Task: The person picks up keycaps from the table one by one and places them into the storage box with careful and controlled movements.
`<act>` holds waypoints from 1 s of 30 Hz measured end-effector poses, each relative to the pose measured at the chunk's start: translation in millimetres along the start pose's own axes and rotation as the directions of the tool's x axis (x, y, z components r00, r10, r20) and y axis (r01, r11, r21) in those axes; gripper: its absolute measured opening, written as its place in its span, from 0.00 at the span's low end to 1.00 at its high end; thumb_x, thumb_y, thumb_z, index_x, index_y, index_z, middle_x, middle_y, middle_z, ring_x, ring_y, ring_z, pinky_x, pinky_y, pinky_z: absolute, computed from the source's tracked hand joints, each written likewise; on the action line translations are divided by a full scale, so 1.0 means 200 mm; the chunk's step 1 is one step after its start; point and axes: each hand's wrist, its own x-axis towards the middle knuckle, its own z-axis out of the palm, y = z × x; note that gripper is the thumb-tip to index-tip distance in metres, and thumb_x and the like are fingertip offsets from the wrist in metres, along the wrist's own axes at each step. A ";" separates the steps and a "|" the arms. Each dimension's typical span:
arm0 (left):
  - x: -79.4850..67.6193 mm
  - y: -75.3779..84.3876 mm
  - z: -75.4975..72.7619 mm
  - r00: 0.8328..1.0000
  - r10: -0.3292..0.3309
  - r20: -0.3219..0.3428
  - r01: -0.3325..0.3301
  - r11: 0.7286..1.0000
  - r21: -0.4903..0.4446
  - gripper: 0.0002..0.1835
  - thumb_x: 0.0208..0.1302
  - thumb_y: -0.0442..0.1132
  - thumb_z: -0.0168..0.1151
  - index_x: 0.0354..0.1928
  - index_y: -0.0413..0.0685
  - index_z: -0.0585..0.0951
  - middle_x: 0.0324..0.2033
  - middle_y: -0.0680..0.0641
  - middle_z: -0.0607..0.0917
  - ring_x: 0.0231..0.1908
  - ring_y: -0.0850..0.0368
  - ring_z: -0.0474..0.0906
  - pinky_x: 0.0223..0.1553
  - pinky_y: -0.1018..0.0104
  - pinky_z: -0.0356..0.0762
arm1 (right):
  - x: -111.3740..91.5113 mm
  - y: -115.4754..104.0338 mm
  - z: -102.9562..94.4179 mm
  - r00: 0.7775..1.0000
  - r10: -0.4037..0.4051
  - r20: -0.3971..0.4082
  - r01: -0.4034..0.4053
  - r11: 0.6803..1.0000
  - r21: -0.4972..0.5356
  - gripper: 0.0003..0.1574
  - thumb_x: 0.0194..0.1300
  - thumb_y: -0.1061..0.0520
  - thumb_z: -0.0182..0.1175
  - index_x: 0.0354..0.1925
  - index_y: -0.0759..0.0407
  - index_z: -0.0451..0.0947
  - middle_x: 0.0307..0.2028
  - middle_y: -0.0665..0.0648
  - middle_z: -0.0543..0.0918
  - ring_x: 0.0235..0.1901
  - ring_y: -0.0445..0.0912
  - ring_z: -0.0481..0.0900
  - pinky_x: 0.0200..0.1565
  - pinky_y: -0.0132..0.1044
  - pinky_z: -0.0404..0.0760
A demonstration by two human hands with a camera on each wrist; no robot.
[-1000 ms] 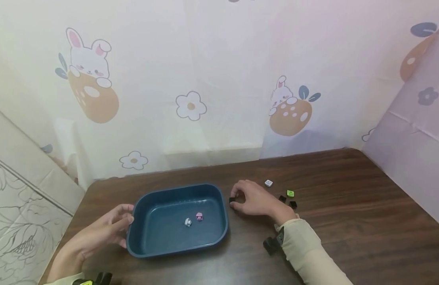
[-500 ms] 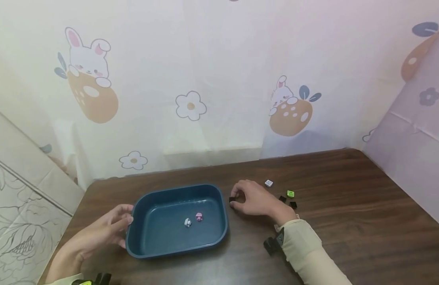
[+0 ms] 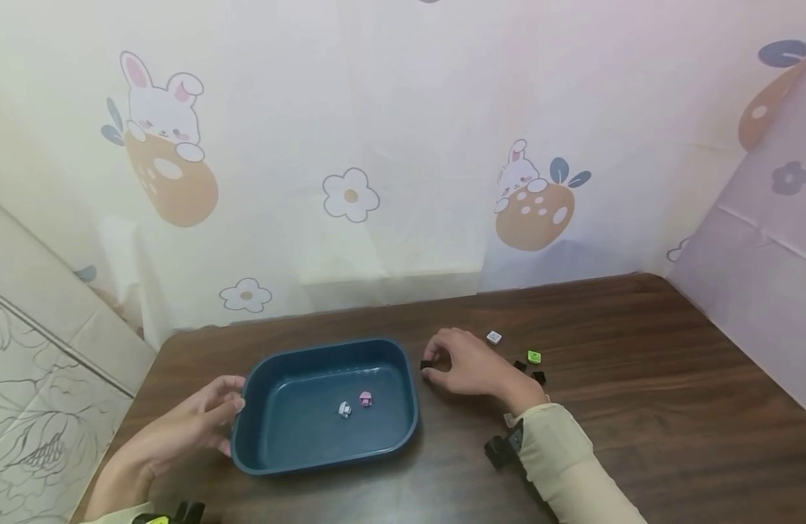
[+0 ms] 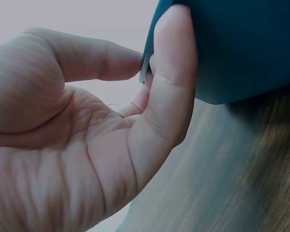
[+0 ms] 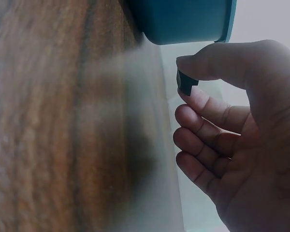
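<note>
The dark teal tray (image 3: 298,433) stands on the wooden table, left of centre. My left hand (image 3: 187,422) holds its left end, with the rim (image 4: 147,63) between thumb and fingers in the left wrist view. Just right of the tray, my right hand (image 3: 471,367) pinches a small black plastic piece (image 5: 186,84) between thumb and index finger. The other fingers are curled below it in the right wrist view. A small white piece (image 3: 345,410) and a pink piece (image 3: 366,399) lie inside the tray.
Behind and right of my right hand lie a white square piece (image 3: 494,338), a lime green piece (image 3: 534,357) and two black pieces (image 3: 539,377), one partly hidden by the wrist. A patterned curtain (image 3: 416,218) hangs along the table's back edge.
Almost nothing moves. My right hand still pinches the black piece in nearly the same spot, perhaps raised very slightly; the left hand stays on the tray.
</note>
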 end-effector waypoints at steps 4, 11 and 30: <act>-0.01 0.00 0.00 1.000 0.006 0.006 -0.006 1.000 -0.002 0.29 0.84 0.42 0.48 0.72 0.34 0.50 0.53 0.42 0.71 0.46 0.54 0.81 0.40 0.55 0.88 | 0.00 -0.02 0.00 1.000 -0.005 -0.013 0.005 1.000 -0.010 0.09 0.66 0.52 0.72 0.43 0.47 0.84 0.42 0.45 0.83 0.46 0.42 0.78 0.55 0.46 0.81; -0.02 0.00 0.00 1.000 -0.007 -0.001 0.007 1.000 0.004 0.31 0.84 0.42 0.48 0.74 0.33 0.48 0.55 0.41 0.69 0.47 0.54 0.80 0.40 0.55 0.88 | 0.01 -0.05 -0.01 1.000 -0.001 -0.012 0.001 1.000 -0.006 0.09 0.66 0.51 0.72 0.43 0.47 0.84 0.42 0.46 0.83 0.46 0.43 0.78 0.54 0.45 0.81; -0.01 0.00 0.01 1.000 -0.009 -0.005 0.009 1.000 0.001 0.29 0.84 0.42 0.49 0.73 0.34 0.50 0.55 0.41 0.69 0.48 0.54 0.80 0.41 0.55 0.88 | -0.02 -0.07 -0.06 0.998 0.020 -0.053 -0.019 0.999 0.026 0.10 0.67 0.50 0.71 0.45 0.47 0.84 0.45 0.49 0.84 0.49 0.48 0.81 0.55 0.47 0.82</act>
